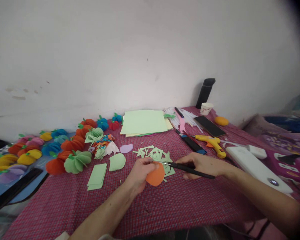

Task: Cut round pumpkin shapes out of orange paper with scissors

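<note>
I have the left hand [140, 173] closed around an orange paper disc [155, 174], held just above the red checked worktop [165, 203], while the right hand [202, 165] is clamped on a dark, slim tool [190, 169], scissors or a craft knife, I cannot tell which, with its tip at the disc's upper edge. I judge this to be the trimming or scoring step; the next move calls for a steady disc and a slow, controlled tip. The paper cup [206, 108] bears a mark too small to read.

left hand [140, 173] hides orange paper [155, 174] edge
</note>
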`<state>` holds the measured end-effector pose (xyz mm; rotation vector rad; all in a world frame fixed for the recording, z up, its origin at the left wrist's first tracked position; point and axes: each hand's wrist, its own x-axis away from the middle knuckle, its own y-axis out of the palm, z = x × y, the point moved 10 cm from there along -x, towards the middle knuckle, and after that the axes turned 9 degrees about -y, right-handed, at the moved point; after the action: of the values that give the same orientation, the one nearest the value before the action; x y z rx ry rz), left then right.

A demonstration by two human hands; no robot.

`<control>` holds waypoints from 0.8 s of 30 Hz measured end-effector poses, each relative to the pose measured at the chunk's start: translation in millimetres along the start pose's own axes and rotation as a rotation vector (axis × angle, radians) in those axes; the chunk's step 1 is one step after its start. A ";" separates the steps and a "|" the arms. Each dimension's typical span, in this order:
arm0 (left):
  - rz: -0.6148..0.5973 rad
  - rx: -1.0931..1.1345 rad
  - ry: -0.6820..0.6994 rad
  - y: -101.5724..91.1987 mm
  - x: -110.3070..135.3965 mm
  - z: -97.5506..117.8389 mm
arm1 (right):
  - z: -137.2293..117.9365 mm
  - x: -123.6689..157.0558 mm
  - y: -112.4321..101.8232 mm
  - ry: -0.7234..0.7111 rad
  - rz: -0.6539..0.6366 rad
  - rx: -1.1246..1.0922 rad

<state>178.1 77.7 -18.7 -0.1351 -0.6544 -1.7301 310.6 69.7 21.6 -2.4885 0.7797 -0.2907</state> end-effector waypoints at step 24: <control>0.092 0.128 0.257 -35.0 -12.4 40.0 | 23.3 -37.9 -24.5 0.135 0.308 0.613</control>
<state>138.9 112.3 -2.9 0.1430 -0.5580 -1.5793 299.3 118.4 13.0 -1.7655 0.9452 -0.5024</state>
